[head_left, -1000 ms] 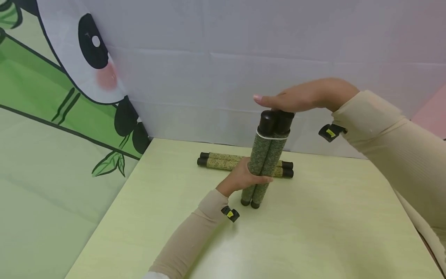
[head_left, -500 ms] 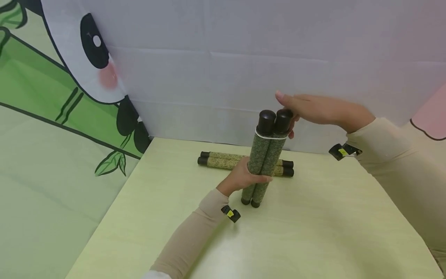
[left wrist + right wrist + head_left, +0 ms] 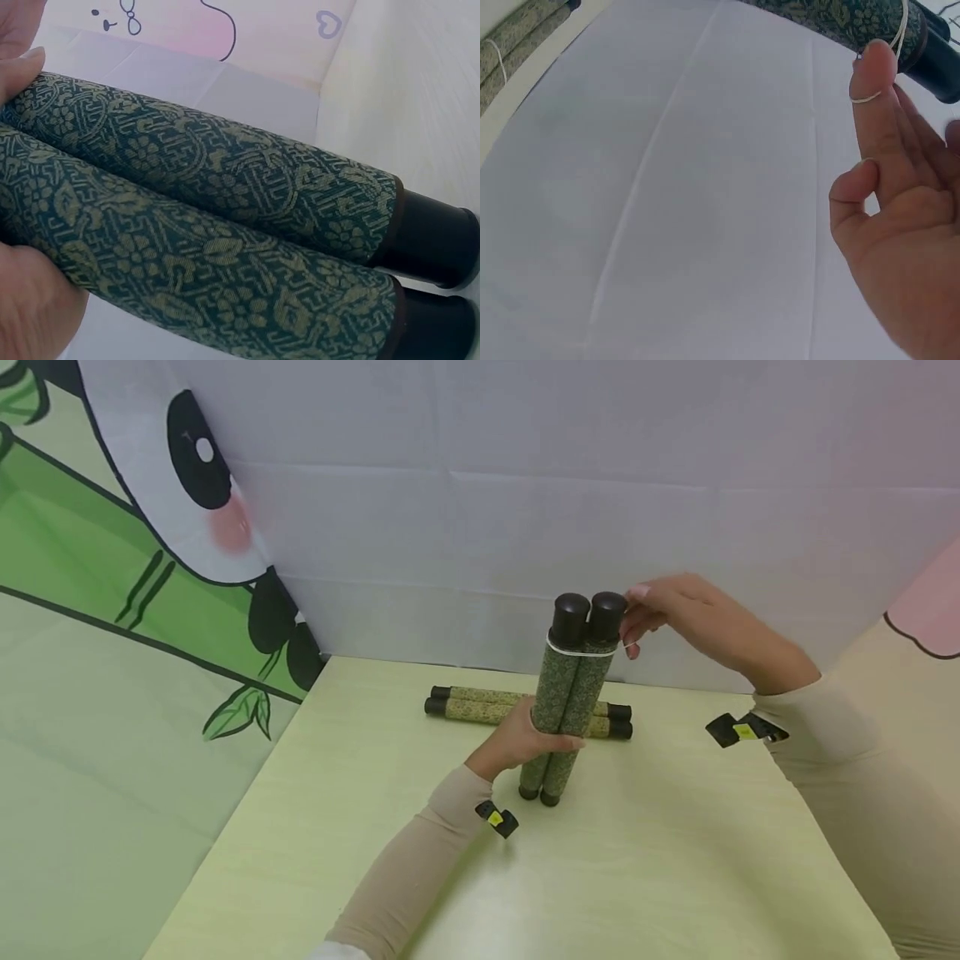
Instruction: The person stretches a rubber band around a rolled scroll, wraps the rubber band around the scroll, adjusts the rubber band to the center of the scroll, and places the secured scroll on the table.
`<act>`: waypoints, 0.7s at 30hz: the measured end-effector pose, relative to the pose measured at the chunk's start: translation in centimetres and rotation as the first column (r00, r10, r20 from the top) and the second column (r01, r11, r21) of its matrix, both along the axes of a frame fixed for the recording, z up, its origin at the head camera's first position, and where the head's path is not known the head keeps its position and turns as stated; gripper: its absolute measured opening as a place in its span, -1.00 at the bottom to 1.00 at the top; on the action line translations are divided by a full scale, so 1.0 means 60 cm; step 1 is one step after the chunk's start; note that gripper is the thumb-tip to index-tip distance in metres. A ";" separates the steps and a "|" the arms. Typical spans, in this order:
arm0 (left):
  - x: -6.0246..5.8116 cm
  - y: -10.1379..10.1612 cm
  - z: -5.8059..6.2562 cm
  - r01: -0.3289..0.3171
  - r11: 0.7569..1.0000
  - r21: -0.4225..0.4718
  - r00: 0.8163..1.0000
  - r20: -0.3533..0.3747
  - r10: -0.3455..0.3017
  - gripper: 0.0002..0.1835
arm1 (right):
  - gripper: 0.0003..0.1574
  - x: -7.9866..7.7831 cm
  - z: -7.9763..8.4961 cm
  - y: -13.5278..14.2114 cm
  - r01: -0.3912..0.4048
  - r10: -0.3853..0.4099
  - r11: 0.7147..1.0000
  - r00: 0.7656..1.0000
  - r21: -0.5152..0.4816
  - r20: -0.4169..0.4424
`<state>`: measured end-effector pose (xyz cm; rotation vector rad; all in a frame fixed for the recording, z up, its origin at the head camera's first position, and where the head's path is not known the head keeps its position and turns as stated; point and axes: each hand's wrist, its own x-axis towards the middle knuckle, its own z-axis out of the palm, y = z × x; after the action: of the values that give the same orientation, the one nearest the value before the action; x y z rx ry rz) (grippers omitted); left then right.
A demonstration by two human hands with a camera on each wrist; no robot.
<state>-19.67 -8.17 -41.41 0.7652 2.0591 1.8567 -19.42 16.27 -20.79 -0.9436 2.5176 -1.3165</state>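
Observation:
Two green brocade-covered tubes with black end caps stand side by side on the table, leaning slightly to the right. My left hand grips both round their lower half, thumb across the front. In the left wrist view the tubes show a woven pattern, and their black lower ends are close together. A thin white band circles the tubes just below the upper caps. Beside those caps, my right hand hooks the band on a finger; in the right wrist view the band crosses the index finger.
Behind the upright tubes, two yellowish patterned tubes with black ends lie side by side across the pale table. A whitish cloth backdrop with a cartoon print rises along the table's back edge.
My right hand has come off the tops of the tubes, shifted right and down, and taken the white band on a finger. My left hand keeps its grip in place.

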 end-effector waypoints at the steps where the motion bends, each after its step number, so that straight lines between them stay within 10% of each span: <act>1: -0.002 0.001 0.000 -0.002 1.000 0.000 1.000 -0.004 0.002 -0.46 | -0.55 -0.001 -0.005 0.005 -0.002 0.001 1.000 1.000 -0.025 -0.007; 8: -0.017 0.013 -0.003 -0.005 1.000 0.026 1.000 -0.002 0.005 -0.52 | -0.73 0.000 -0.045 0.025 -0.083 0.065 0.995 0.965 -0.060 -0.254; 14: -0.027 0.022 -0.001 -0.028 0.999 0.037 1.000 -0.001 0.028 -0.53 | -0.76 0.007 -0.069 0.017 0.087 -0.069 0.996 0.810 0.003 -0.583; 21: -0.028 0.023 0.000 -0.018 0.999 0.043 1.000 -0.012 0.018 -0.51 | -0.76 0.013 -0.110 0.001 0.088 -0.218 0.973 0.673 -0.216 -0.707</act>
<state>-21.35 -6.79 -41.43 0.7736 2.0463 1.9169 -18.66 16.36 -27.40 -1.5941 3.1578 -1.4103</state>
